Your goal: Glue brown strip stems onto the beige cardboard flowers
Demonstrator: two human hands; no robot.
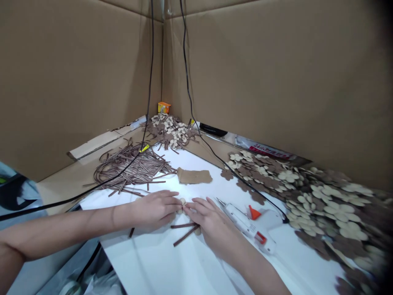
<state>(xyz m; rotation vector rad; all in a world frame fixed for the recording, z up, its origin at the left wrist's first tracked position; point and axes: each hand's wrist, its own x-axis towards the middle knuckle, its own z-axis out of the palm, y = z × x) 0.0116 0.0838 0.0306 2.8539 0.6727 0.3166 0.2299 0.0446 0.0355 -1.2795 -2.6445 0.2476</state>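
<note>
My left hand [158,209] and my right hand [204,216] meet at the middle of the white work surface [147,262]. Between their fingertips they pinch a small cream felt piece [183,201], mostly covered by the fingers. Two brown strips [184,235] stick out to the left from under my right hand. Part of another pale piece shows beneath that hand. Just right of my right hand lies a white glue gun [245,223] with a red trigger and an orange part. A tan cloth piece [194,176] lies beyond the fingers.
Brown strips [132,166] are heaped at the back left. Felt flowers fill the right side [334,209] and the far corner [170,131], near an orange box [163,107]. A black cable [211,149] crosses to the glue gun. Cardboard walls [245,73] stand behind.
</note>
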